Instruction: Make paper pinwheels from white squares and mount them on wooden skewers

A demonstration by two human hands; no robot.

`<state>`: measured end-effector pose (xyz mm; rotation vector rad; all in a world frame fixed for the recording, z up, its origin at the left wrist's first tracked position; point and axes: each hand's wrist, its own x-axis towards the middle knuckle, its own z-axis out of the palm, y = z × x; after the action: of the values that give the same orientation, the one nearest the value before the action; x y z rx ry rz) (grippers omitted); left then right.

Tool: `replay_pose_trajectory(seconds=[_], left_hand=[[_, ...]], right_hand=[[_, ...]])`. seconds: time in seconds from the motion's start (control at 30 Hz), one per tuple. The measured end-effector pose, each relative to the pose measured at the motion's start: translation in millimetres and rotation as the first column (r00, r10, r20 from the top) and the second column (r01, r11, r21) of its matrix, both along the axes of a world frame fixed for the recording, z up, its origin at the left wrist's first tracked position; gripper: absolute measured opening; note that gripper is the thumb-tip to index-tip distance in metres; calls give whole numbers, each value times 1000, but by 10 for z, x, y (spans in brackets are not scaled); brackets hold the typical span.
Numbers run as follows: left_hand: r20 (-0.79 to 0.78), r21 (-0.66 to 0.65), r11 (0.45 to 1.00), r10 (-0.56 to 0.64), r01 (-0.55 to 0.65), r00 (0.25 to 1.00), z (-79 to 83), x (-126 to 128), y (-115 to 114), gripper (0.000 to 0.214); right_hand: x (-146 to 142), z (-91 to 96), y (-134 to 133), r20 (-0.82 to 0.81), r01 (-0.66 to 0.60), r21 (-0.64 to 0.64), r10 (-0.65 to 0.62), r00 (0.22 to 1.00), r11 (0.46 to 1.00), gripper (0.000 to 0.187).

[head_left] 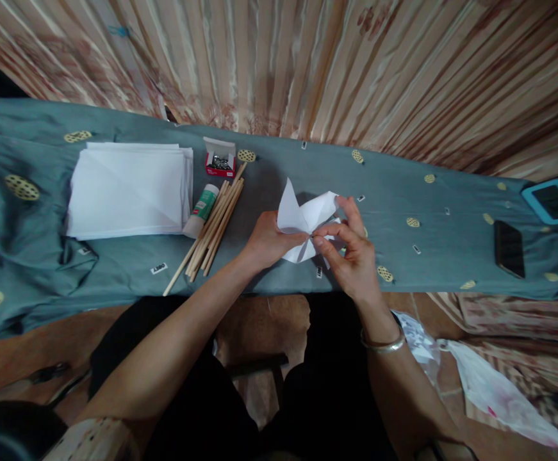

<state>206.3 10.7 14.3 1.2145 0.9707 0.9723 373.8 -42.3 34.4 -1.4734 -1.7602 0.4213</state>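
Folded white paper [318, 210], right of wooden sticks [217, 225]: left hand [270, 241] grip clamps folds, right hand [354, 256] grip pinches centre; slipping left thumb could let flaps spring open, hard push could tear paper

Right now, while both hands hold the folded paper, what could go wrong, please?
The folded white paper may crease or tear where the left hand and right hand press at its middle. One wooden stick reaches almost to the front edge of the green cloth, so a nudge could push it off. The red box stands open, so a bump might spill its small metal pieces.
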Motion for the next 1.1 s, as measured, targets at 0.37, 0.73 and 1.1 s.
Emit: replay_pose_trajectory(seconds=[0.37, 0.73, 1.1], left_hand=[[-13, -15, 1000, 7, -7, 1000, 22, 5, 3, 14], [-5, -37, 998, 41, -41, 999, 24, 24, -3, 14], [0, 9, 1000, 27, -27, 1000, 23, 21, 2, 17]], right_hand=[[11, -12, 1, -21, -1, -4, 1, 1000, 1000, 11], [-5, 9, -6, -16, -4, -16, 4, 1000, 1000, 11], [-1, -17, 0, -29, -14, -20, 13, 999, 1000, 11]])
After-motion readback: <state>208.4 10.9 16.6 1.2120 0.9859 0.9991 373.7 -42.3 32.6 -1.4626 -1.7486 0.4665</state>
